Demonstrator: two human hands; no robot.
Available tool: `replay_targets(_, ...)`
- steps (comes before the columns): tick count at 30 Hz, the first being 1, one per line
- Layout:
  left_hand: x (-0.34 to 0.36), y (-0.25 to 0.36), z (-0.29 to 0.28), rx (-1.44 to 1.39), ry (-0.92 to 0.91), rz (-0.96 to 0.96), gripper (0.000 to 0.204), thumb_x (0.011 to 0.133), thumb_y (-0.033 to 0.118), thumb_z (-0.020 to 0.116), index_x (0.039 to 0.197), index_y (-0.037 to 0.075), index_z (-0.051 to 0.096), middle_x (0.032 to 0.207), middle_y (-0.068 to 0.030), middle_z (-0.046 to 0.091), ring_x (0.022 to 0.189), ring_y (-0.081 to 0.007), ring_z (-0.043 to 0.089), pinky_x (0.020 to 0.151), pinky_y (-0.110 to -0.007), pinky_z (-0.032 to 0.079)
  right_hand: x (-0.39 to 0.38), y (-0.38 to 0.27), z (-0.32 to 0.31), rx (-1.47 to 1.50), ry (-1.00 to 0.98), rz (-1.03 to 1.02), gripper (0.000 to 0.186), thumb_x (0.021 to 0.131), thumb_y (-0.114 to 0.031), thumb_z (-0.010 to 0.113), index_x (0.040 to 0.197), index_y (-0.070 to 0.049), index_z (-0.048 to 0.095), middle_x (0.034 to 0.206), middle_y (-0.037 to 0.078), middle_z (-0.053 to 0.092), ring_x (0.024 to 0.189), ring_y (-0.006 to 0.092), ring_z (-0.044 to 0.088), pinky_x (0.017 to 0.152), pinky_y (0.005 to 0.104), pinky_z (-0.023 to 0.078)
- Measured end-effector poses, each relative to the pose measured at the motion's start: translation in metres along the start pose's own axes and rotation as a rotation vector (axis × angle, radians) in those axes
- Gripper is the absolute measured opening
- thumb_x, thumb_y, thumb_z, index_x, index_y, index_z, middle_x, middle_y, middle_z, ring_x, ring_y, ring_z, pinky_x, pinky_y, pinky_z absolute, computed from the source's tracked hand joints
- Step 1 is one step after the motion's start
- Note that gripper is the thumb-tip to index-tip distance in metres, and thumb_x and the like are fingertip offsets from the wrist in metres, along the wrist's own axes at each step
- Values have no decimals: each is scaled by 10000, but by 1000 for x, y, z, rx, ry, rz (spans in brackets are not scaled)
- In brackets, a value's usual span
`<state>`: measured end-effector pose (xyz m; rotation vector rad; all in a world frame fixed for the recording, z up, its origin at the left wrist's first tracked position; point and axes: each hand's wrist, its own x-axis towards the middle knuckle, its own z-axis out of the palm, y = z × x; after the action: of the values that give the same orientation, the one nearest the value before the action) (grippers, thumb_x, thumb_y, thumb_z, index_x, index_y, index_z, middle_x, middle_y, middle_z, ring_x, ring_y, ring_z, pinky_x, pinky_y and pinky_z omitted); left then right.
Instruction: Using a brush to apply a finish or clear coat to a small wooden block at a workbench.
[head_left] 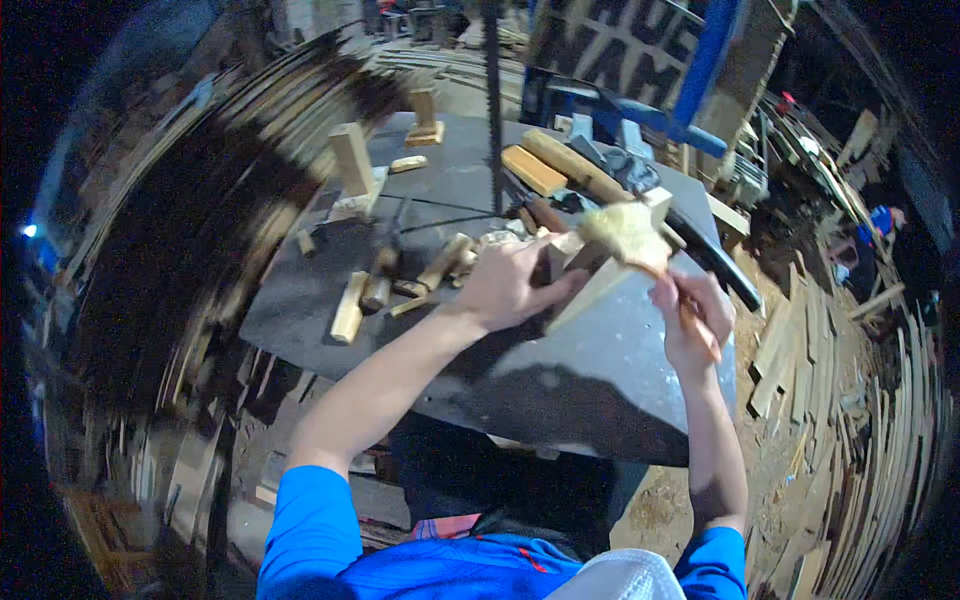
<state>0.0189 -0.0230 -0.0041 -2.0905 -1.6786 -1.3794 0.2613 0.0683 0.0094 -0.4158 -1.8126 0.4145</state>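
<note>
My left hand (510, 285) is closed around a pale wooden piece (590, 296) just above the grey table, its thumb lying along the near side. My right hand (697, 318) grips the light wooden handle of what looks like a brush (625, 232). Its broad, yellowish head is smeared by motion and lies over the far part of the wooden piece, hiding some of it. Beyond my left hand, a toothed saw blade (493, 110) stands upright through the table.
The grey table (610, 385) carries an upright wood block (350, 160), a hammer (382, 270), an orange-brown block (534, 170), a round wooden bar (575, 165) and several offcuts. A dark tube (715, 260) lies along the right edge. Stacked boards (240, 160) stand left; planks (800, 340) lie right.
</note>
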Motion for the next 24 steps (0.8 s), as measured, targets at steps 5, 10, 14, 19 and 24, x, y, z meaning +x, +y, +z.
replay_targets(5,-1,-14,0,-38,-12,78,539,857,443,709,1213,44,639,919,-211,710,835,-377,707,744,-452,566,3,-29,0,17,-164,-403,165,811,-40,782,921,-7,663,704,86,686,551,170,631,545,275,494)
replay_targets(10,3,7,-8,-48,-111,-97,601,890,535,644,1254,57,626,900,-209,713,792,-365,712,717,-451,571,0,-3,-7,-106,95,-67,180,874,-89,770,981,-1,654,795,99,686,664,141,632,605,257,496)
replay_targets(14,-2,5,-7,37,-108,-66,642,916,607,565,1255,66,633,888,-204,720,761,-364,713,705,-449,575,0,-9,-1,23,-2,117,185,886,-99,763,978,11,647,786,99,678,651,128,613,610,249,478)
replay_targets(19,-10,-14,-2,57,-209,40,611,884,518,666,1249,30,622,844,-214,696,751,-375,697,679,-470,557,-5,-22,5,71,-253,-222,100,945,-63,658,952,18,600,791,107,693,695,155,674,633,278,517)
replay_targets(24,1,5,-4,-3,-123,-26,668,903,588,607,1291,44,621,844,-225,705,767,-367,711,716,-445,570,8,15,-23,-56,-60,45,91,981,-88,629,973,-1,600,735,27,615,639,76,568,578,226,430)
